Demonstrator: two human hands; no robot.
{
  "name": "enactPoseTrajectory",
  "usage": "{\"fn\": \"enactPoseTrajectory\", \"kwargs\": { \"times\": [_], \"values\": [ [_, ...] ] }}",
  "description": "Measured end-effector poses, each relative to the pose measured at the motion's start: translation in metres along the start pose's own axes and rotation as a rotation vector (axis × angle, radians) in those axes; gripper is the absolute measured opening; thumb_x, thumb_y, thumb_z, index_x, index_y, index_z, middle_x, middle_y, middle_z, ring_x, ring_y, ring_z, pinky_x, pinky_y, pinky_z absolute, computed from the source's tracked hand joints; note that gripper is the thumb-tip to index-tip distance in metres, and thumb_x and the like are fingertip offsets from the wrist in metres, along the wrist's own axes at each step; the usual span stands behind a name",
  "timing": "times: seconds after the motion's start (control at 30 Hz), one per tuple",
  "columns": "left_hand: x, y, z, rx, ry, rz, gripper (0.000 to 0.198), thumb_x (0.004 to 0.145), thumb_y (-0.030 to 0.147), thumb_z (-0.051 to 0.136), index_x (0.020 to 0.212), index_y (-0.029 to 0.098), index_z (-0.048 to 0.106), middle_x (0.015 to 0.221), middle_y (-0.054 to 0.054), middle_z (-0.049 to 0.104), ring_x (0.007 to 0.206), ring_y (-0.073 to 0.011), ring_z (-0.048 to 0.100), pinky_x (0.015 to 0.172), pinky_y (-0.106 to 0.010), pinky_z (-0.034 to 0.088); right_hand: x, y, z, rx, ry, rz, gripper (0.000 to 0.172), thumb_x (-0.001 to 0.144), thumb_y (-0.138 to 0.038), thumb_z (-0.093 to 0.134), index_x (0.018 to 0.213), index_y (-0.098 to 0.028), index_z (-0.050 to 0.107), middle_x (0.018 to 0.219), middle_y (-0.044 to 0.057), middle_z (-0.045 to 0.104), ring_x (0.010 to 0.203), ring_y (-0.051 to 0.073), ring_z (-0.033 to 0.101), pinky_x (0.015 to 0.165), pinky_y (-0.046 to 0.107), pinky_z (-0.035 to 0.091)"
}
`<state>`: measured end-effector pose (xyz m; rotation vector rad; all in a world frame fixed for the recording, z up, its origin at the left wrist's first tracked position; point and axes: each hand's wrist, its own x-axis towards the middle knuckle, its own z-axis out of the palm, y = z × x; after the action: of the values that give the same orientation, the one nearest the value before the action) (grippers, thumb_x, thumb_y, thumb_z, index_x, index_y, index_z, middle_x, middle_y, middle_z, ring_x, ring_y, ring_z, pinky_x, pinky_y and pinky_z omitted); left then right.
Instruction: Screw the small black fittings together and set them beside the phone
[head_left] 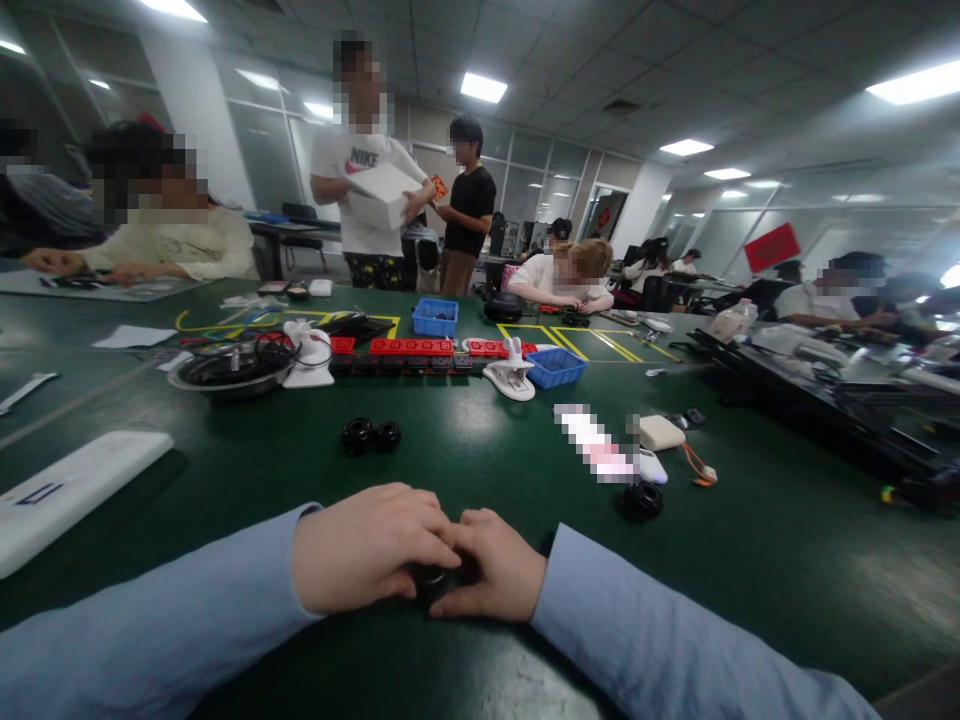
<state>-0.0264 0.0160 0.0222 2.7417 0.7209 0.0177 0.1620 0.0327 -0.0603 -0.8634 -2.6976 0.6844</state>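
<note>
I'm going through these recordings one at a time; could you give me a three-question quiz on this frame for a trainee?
1. True or false: the bare left hand and bare right hand hold one small glossy black object, partly hidden, between them.
2. Multiple choice: what colour are the two open-topped plastic baskets on the dark green tabletop? A) red; B) blue; C) white.
3. Fill in the blank: as the wearer sees it, the long white rounded-edged case lies to the ____ of both hands.

Key: 1. True. 2. B. 3. Left.
</note>
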Motion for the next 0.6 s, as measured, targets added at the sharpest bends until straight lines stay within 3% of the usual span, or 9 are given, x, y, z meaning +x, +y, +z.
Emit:
{"fn": "enactPoseTrajectory", "kwargs": {
  "times": [0.23,0.6],
  "values": [
    [0.0016,0.0022,0.0043,0.055,-0.002,-0.008,0.035,0.068,0.015,0.074,0.101,0.024,0.063,0.094,0.0,0.066,0.09,-0.0196,0.057,0.074,-0.03,0.041,-0.0002,0.0005,0.0017,0.002,-0.003,0.013,0.042,0.063,-0.049,0.073,0.088,-0.018,0.06,0.073,-0.001,0.058,0.07,0.015,0.049,0.067,0.026,0.033],
    [0.0036,0.0083,0.0035,0.103,-0.028,-0.137,0.028,0.067,0.025,0.076,0.092,0.023,0.065,0.089,-0.001,0.063,0.088,-0.0195,0.056,0.071,-0.028,0.041,-0.0002,0.0041,0.0063,-0.021,0.027,0.011,0.044,0.062,-0.053,0.072,0.087,-0.018,0.06,0.069,-0.003,0.056,0.067,0.015,0.049,0.064,0.026,0.032]
  ]
}}
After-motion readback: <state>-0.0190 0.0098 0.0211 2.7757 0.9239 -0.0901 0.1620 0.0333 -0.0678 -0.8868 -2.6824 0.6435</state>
